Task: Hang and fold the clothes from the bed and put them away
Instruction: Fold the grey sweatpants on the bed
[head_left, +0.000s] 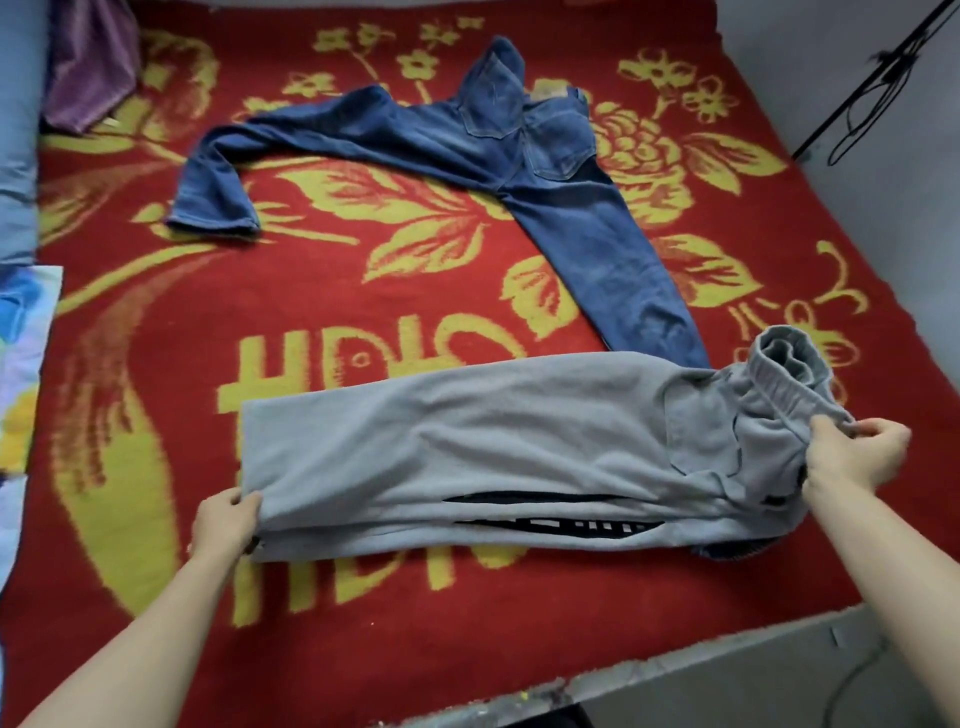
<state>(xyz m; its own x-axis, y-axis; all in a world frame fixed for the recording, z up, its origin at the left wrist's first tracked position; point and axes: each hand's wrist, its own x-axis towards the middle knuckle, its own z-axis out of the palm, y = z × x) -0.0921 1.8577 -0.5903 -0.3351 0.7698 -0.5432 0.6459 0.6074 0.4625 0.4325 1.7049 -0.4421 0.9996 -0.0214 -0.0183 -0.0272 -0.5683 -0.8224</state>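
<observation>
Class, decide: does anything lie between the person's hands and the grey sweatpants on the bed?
Nothing visible does. The left hand grips the grey fleece sweatpants at the leg end, and the right hand pinches the waistband. One leg of the blue denim jeans lies underneath, not between.

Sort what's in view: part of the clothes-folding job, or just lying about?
Job: grey sweatpants, held by left hand at the leg ends and right hand at the waistband; jeans, spread out further back.
Lying about: red blanket underneath; purple cloth in the far corner; black cables by the wall.
</observation>
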